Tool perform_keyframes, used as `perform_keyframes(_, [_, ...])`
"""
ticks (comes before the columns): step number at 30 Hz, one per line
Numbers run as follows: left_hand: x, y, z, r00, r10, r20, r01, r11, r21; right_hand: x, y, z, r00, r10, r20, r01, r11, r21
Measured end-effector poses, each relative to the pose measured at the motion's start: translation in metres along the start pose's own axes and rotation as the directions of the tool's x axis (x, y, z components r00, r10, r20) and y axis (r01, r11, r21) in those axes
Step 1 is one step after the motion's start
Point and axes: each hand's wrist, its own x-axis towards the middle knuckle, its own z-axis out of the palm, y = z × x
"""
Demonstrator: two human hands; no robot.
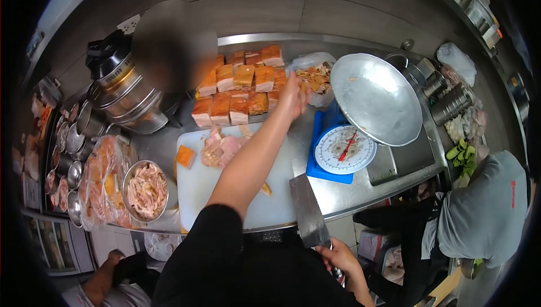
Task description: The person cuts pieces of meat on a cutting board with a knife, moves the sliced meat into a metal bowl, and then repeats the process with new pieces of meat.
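Note:
My left hand [293, 97] is stretched over the work table, beside a clear plastic bag [315, 59] of browned scraps. Its fingers look loosely apart, slightly blurred, with nothing clear in them. At the table's front edge, my right hand [340, 257] grips the handle of a cleaver [309, 208], its broad blade pointing up and away. Under my left forearm lies a white cutting board [197, 194] with chopped pale meat [221, 148] and an orange-skinned piece [185, 156]. Behind the board, blocks of crispy-skinned pork belly [239, 104] are stacked in rows.
A blue dial scale [329, 152] with a round metal pan [377, 98] stands right. Left are a steel bowl of sliced meat [147, 190], a plastic bag of meat [104, 180] and a steel appliance [127, 96]. A person in a grey shirt [482, 211] is at right.

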Motion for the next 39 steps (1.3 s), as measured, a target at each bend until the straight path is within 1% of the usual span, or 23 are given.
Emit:
perform_keyframes(2, [0.037,0.031,0.051,0.972,-0.168,-0.167,0.215,0.922,0.322,-0.004,0.005,-0.005,0.999,0.044,-0.02,-0.044,0.999,-0.001])
perform_keyframes(3, [0.091,0.024,0.043,0.987,0.004,-0.163,0.092,0.81,0.58,-0.007,0.003,-0.007,0.998,0.06,-0.026,-0.059,0.998,0.021])
perform_keyframes(4, [0.132,0.007,0.024,0.98,0.165,-0.113,-0.012,0.615,0.788,-0.009,0.004,-0.013,0.997,0.074,-0.023,-0.074,0.997,0.019])
perform_keyframes(5, [0.123,0.006,0.022,0.979,0.157,-0.127,0.004,0.617,0.787,-0.011,0.006,-0.017,0.996,0.077,-0.039,-0.077,0.997,0.008])
perform_keyframes(7, [0.078,0.03,0.025,0.958,0.284,0.042,-0.179,0.475,0.862,-0.013,0.007,-0.023,0.995,0.086,-0.044,-0.086,0.996,0.008])
perform_keyframes(8, [0.06,0.043,0.019,0.959,0.282,0.032,-0.168,0.471,0.866,-0.013,0.003,-0.027,0.994,0.095,-0.05,-0.095,0.995,0.011])
perform_keyframes(10, [0.02,0.071,-0.011,0.942,0.208,0.262,-0.315,0.286,0.905,-0.009,0.001,-0.035,0.992,0.122,-0.034,-0.122,0.993,0.011])
perform_keyframes(11, [-0.001,0.081,-0.03,0.95,0.204,0.238,-0.29,0.283,0.914,-0.003,0.004,-0.039,0.996,0.076,-0.035,-0.076,0.997,-0.004])
perform_keyframes(13, [-0.044,0.101,-0.065,0.962,-0.093,0.258,-0.231,0.232,0.945,0.004,-0.009,-0.038,0.999,0.011,-0.044,-0.015,0.997,-0.081])
perform_keyframes(15, [-0.105,0.104,-0.097,0.921,-0.182,0.345,-0.311,0.192,0.931,0.013,-0.012,-0.036,1.0,-0.022,-0.014,0.021,0.998,-0.067])
perform_keyframes(17, [-0.173,0.092,-0.105,0.919,-0.261,0.294,-0.321,-0.066,0.945,0.02,-0.019,-0.028,0.999,-0.035,-0.005,0.034,0.997,-0.072])
perform_keyframes(19, [-0.204,0.048,-0.146,0.895,-0.287,0.342,-0.412,-0.232,0.881,0.028,-0.023,-0.015,0.997,-0.069,-0.03,0.063,0.983,-0.174])
perform_keyframes(21, [-0.234,0.014,-0.163,0.882,-0.3,0.363,-0.471,-0.579,0.666,0.035,-0.022,-0.003,0.998,-0.058,-0.028,0.052,0.981,-0.188])
perform_keyframes(22, [-0.244,0.003,-0.167,0.883,-0.289,0.37,-0.469,-0.582,0.664,0.038,-0.021,0.004,0.999,-0.041,-0.022,0.036,0.979,-0.2])
perform_keyframes(24, [-0.263,-0.006,-0.174,0.908,-0.084,0.411,-0.373,-0.606,0.702,0.039,-0.015,0.013,0.997,-0.061,-0.037,0.052,0.977,-0.207])
perform_keyframes(25, [-0.273,-0.006,-0.179,0.905,-0.083,0.416,-0.378,-0.605,0.7,0.037,-0.011,0.017,0.996,-0.064,-0.054,0.051,0.977,-0.205])
perform_keyframes(27, [-0.293,-0.011,-0.189,0.937,-0.041,0.348,-0.319,-0.51,0.799,0.033,-0.001,0.024,0.993,-0.088,-0.077,0.077,0.987,-0.145])
perform_keyframes(28, [-0.304,-0.015,-0.196,0.933,-0.059,0.356,-0.336,-0.504,0.796,0.03,0.006,0.028,0.989,-0.116,-0.094,0.108,0.99,-0.088])
perform_keyframes(30, [-0.318,-0.019,-0.207,0.907,0.024,0.42,-0.371,-0.427,0.825,0.032,0.026,0.034,0.989,-0.089,-0.117,0.089,0.996,-0.011])
perform_keyframes(32, [-0.328,-0.023,-0.213,0.876,0.039,0.481,-0.423,-0.42,0.803,0.031,0.043,0.039,0.992,-0.093,-0.085,0.101,0.99,0.1])
perform_keyframes(34, [-0.336,-0.03,-0.214,0.847,0.069,0.526,-0.456,-0.415,0.788,0.02,0.042,0.049,0.991,-0.093,-0.092,0.101,0.991,0.092])
perform_keyframes(36, [-0.34,-0.039,-0.214,0.836,0.267,0.48,-0.341,-0.433,0.834,0.009,0.037,0.054,0.994,-0.09,-0.058,0.094,0.993,0.068])
perform_keyframes(39, [-0.347,-0.051,-0.213,0.827,0.366,0.427,-0.267,-0.413,0.871,0.004,0.035,0.05,0.996,-0.083,0.043,0.08,0.995,0.064])
